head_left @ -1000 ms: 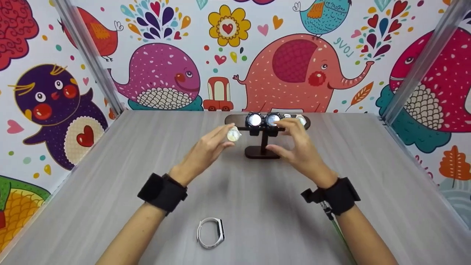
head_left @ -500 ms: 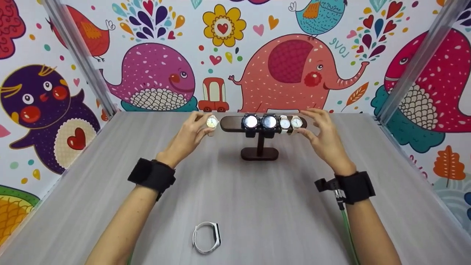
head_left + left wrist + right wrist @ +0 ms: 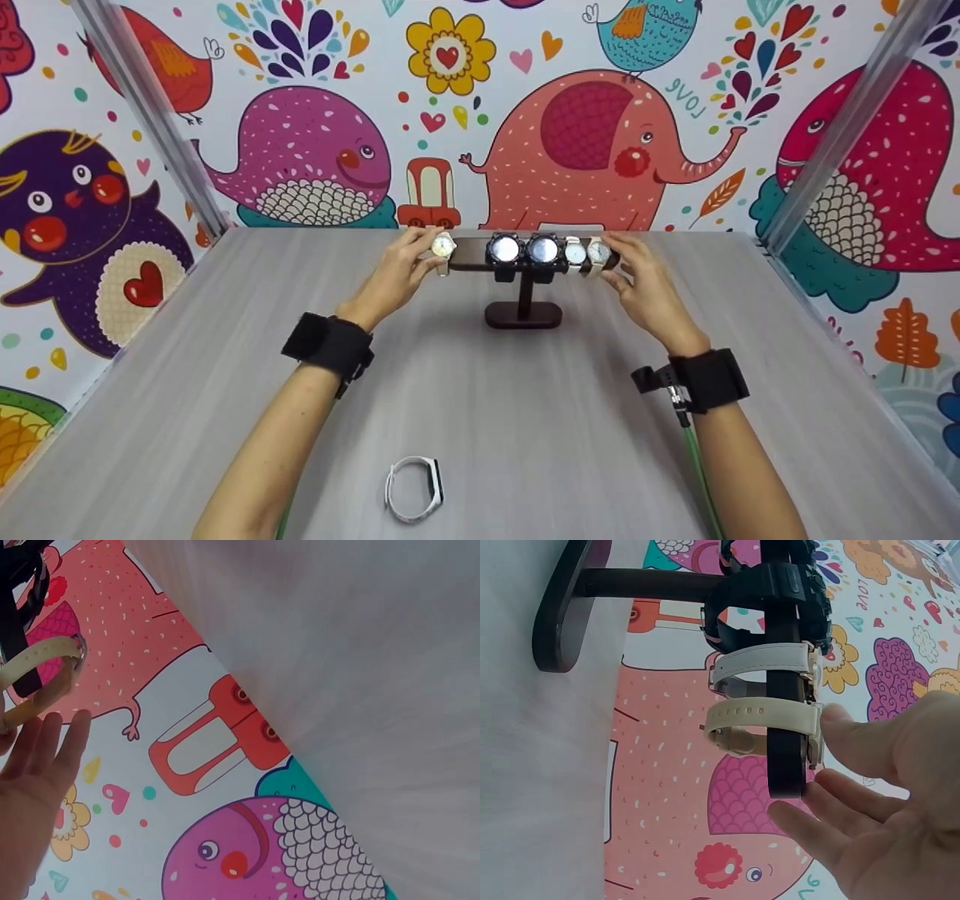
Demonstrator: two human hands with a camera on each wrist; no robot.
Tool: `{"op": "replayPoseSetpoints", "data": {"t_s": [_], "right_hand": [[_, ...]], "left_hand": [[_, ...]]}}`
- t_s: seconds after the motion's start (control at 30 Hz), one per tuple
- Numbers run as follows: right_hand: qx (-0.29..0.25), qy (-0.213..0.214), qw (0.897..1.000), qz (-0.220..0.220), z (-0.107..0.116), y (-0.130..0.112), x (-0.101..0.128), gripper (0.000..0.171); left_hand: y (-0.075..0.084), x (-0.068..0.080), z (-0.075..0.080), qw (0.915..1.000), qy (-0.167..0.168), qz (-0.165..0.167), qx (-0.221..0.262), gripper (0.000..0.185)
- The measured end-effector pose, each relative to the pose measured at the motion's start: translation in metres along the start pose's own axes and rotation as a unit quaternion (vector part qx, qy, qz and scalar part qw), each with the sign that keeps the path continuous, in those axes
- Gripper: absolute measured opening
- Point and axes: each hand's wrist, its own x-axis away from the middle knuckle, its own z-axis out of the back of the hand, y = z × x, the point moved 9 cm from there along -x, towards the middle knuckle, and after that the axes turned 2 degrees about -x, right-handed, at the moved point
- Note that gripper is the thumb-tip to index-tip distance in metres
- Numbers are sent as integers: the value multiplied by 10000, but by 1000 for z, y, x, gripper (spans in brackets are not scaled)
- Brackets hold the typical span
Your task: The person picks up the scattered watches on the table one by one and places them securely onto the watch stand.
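Now I'm threading the cream-strapped watch (image 3: 443, 246), pinched in my left hand (image 3: 397, 274), onto the stand's (image 3: 523, 313) left bar end; my right hand (image 3: 646, 289), fingers relaxed open, steadies the right end. Next: slide it rightward.

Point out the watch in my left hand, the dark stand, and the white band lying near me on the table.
Cream-strapped watch (image 3: 444, 245): head view, on its round dial.
Dark stand (image 3: 523, 315): head view, on its oval base.
White band (image 3: 412, 489): head view, on its looped strap.

Grey wood-grain table (image 3: 525, 420) — bright cartoon-animal wall (image 3: 585, 135) behind.
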Motion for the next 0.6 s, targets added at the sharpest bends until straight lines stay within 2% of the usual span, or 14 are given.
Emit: {"op": "replayPoseSetpoints", "data": {"t_s": [0.6], "right_hand": [[478, -101, 9988, 78, -2, 0, 0, 53]], "left_hand": [[-9, -7, -16, 9954, -850, 429, 97, 54]]}}
